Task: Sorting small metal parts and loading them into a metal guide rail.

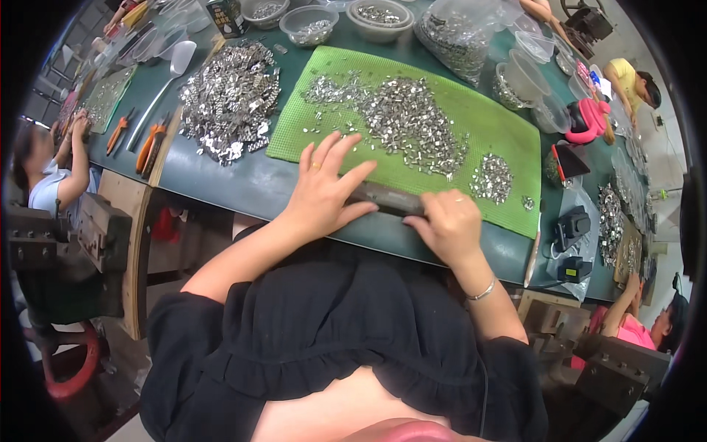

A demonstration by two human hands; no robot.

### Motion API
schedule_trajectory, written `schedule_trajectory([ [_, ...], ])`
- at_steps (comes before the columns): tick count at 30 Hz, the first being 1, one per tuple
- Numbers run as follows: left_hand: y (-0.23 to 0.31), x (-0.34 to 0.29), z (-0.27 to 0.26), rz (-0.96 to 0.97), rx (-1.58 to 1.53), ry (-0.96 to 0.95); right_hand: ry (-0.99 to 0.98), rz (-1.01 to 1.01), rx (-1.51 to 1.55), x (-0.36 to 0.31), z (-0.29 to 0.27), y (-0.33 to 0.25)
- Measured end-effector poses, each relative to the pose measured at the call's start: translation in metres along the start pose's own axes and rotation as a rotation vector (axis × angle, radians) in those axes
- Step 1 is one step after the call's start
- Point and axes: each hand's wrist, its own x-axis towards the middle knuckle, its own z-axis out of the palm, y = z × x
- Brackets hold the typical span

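Observation:
A dark, flat metal bar (388, 197) lies across the near edge of a green textured mat (294, 125). My right hand (451, 225) is closed round the bar's right end, the thumb underneath. Spread fingers show on my left hand (324, 193); its thumb comes close to the bar's left end and the fingertips reach over the mat near a few loose bits. Small silvery metal pieces (412, 121) form a broad heap beyond my hands. A smaller heap of metal pieces (492, 179) sits to its right, with a tiny cluster (527, 202) beside it.
Left of the mat lies a large pile of metal links (230, 96), then orange-handled pliers (152, 147) and a long-handled scoop (158, 96). Plastic bowls (309, 26) and a bag of parts (456, 40) line the back. Black devices (571, 227) stand right. Other people work nearby.

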Motion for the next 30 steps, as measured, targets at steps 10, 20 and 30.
schedule_trajectory([
  [10, 0.044, 0.045, 0.055, 0.381, 0.053, -0.147, 0.227, 0.293, 0.273, -0.045, 0.014, 0.013],
  [20, -0.025, -0.005, -0.031, 0.202, -0.178, 0.475, 0.24, 0.269, 0.169, -0.044, 0.013, 0.011],
  [30, -0.031, -0.008, -0.04, -0.029, 0.008, 0.03, 0.247, 0.319, 0.146, -0.04, 0.016, 0.001],
])
